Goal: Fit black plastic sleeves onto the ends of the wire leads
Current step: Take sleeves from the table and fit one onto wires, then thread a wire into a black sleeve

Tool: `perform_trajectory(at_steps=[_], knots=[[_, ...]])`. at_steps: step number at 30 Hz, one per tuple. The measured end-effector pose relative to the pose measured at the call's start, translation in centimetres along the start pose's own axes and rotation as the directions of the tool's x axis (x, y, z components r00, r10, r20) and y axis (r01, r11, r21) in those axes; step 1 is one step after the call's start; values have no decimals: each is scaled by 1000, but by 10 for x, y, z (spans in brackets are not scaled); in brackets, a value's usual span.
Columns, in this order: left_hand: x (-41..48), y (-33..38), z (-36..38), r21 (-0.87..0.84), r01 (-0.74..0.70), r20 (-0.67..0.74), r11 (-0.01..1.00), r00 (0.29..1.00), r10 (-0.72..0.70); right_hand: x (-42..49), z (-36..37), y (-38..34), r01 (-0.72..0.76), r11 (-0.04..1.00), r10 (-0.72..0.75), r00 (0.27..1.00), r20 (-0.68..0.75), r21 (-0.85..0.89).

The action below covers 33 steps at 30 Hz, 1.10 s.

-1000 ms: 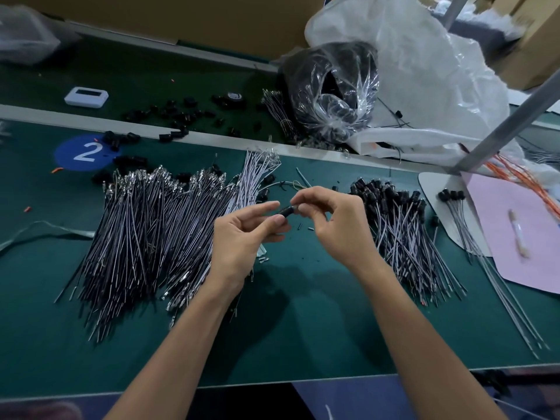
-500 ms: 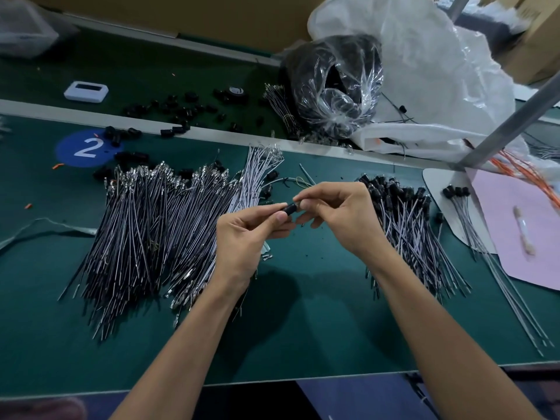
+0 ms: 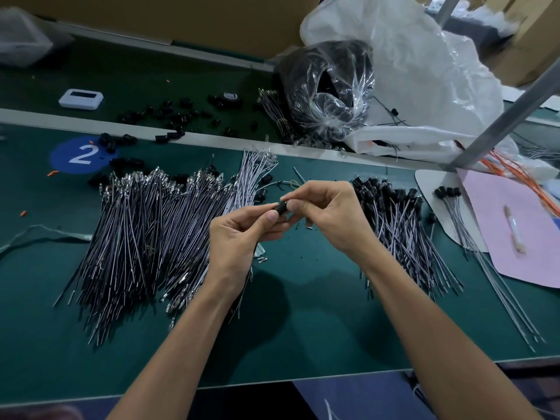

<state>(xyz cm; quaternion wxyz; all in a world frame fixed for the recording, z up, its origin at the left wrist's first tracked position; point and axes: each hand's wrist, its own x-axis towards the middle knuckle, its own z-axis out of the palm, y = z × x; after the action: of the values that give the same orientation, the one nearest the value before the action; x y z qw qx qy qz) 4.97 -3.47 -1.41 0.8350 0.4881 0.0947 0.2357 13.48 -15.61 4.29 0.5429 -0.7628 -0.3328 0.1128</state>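
Black plastic sleeve (image 3: 281,207) is pinched at the right hand's (image 3: 330,216) fingertips, with the left hand's (image 3: 239,237) thumb and finger clamped on its other end. Pushed askew, the hidden lead could buckle.

Green bench (image 3: 303,328), bare wire leads (image 3: 145,231), sleeved leads (image 3: 400,225), pink sheet (image 3: 515,237)

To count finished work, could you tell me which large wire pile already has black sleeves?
The right pile: black-capped far ends; the left pile shows bare metal tips.
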Motion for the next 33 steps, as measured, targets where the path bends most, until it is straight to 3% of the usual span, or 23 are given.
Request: perform_trajectory(at_steps=[6,9,12,15,19,20,23,25,27,33], knots=[[-9,15,8,141,71,147,987,985,-92,-32,-41,-2,-46,992,57,994,-92,118],[-5,39,-17,243,24,-23,970,1000,-19,-52,-89,-4,-113,971,143,980,-136,208],[0,64,-48,404,-20,-195,915,975,107,-61,-139,0,-167,969,217,926,-308,183],[6,69,-61,670,-13,-215,742,954,211,-47,-170,7,-316,946,262,880,-396,-76],[4,57,-56,931,14,-108,366,965,237,-18,-152,15,-444,793,212,844,-493,-418],[3,53,-54,956,11,-84,294,968,237,-12,-137,14,-431,761,168,853,-495,-485],[-2,41,-51,982,15,-59,186,971,230,-6,-66,13,-278,827,113,934,-339,-489],[-4,39,-53,995,35,-59,94,962,267,-4,-11,16,-248,851,186,967,-175,-464],[-1,40,-58,997,77,-68,-19,951,300,0,34,18,-305,844,307,949,-69,-440],[8,48,-65,987,162,-160,6,964,213,17,84,21,-481,814,481,872,-86,-326]])
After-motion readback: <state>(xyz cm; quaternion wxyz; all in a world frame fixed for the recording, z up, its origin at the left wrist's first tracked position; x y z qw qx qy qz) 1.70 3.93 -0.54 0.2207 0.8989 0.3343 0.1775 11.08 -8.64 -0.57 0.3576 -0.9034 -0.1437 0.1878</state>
